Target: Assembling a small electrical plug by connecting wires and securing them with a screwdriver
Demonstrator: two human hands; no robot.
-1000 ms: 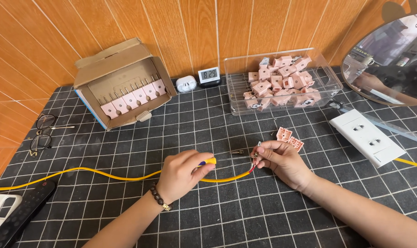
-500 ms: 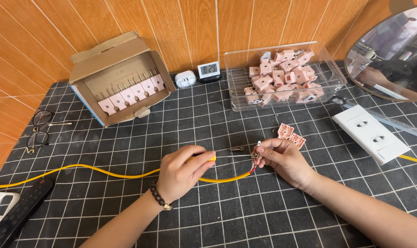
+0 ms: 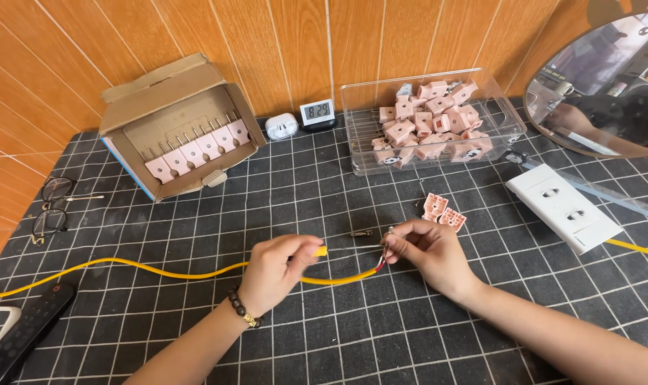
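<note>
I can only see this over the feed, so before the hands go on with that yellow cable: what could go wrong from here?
1. The right hand pinches the bared wire ends of the yellow cable; thin strands could fray or prick the fingers.
2. A small metal part lies loose on the mat beside the hands and could get knocked away.
3. The left hand grips a yellow-handled tool whose tip points toward the right fingers; a slip might jab them.

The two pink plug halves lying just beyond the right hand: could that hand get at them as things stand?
Probably yes. The pink plug halves lie on the open mat just beyond the right hand, with nothing between them. But its fingertips are pinching the bared wire ends of the yellow cable, so it would need to let go first.
</note>
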